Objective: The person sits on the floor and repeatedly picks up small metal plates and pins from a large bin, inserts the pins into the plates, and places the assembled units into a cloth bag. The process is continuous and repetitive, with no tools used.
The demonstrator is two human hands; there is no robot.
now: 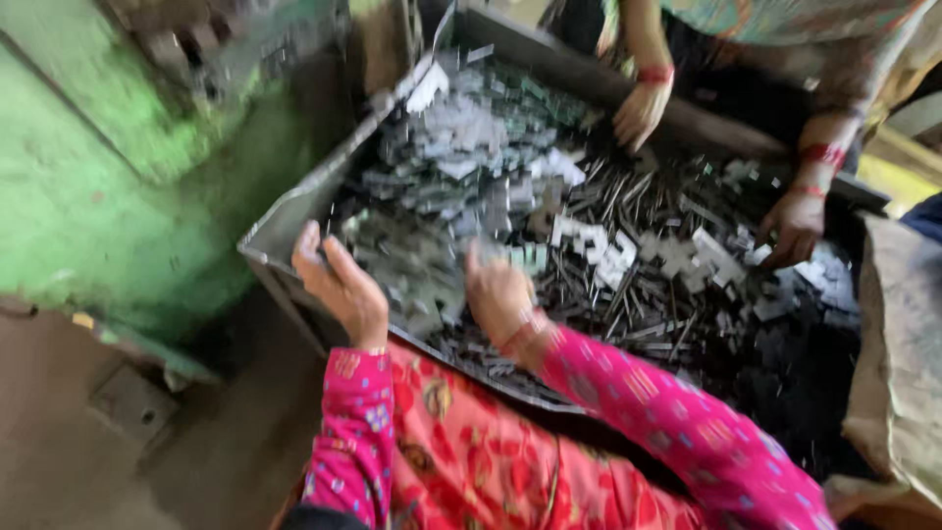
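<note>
Two hands work a metal bin [294, 211] of small metal pieces [549, 226]: left hand [343, 285] open-fingered at the near rim, empty; right hand [498, 294] reaching into the pieces, grip blurred, cannot tell.

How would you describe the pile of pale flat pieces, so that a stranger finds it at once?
Start from the big grey metal tray full of small metal scraps. Look toward its far left corner, beyond the left hand and the right hand. There lies the pale flat pieces heap, lighter than the dark thin strips beside it.
</note>
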